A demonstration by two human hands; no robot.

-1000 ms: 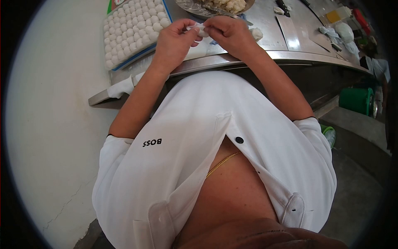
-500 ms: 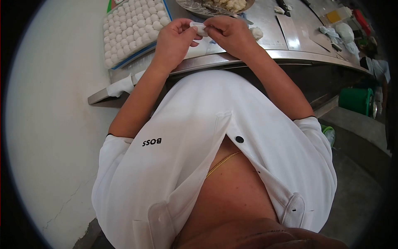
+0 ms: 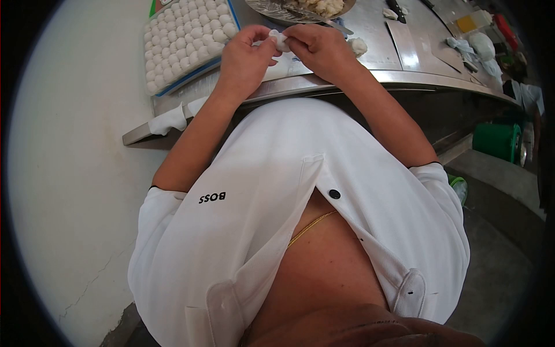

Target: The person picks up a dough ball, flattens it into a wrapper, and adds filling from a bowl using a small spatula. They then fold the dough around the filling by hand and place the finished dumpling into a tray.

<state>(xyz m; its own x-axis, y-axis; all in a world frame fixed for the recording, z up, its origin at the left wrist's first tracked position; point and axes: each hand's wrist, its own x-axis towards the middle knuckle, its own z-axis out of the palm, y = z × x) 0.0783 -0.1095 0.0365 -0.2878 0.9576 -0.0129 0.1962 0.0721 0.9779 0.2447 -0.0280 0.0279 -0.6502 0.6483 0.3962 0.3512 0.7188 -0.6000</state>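
Note:
A small piece of white dough [image 3: 279, 40] is pinched between my two hands above the near edge of the metal table. My left hand [image 3: 245, 58] grips its left side with thumb and fingers. On its right side, the fingertips of my right hand [image 3: 321, 49] press the dough's rim. Left of my hands lies a blue-edged tray [image 3: 232, 13] with rows of round white dough balls [image 3: 188, 40]. Just beyond my hands is a metal bowl [image 3: 266, 10] of pale filling [image 3: 324, 6], with a utensil across it. A white lump [image 3: 358, 46] sits right of my right hand.
Knives [image 3: 396, 8] and a flat metal blade [image 3: 403, 45] lie on the metal table [image 3: 373, 29] to the right. Farther right are a container of yellow liquid [image 3: 471, 22] and plastic bags [image 3: 483, 46]. A green bucket [image 3: 496, 141] stands below the table.
The dough's open, cup-like rim looks more gathered between my fingers. Both hands have shifted only slightly.

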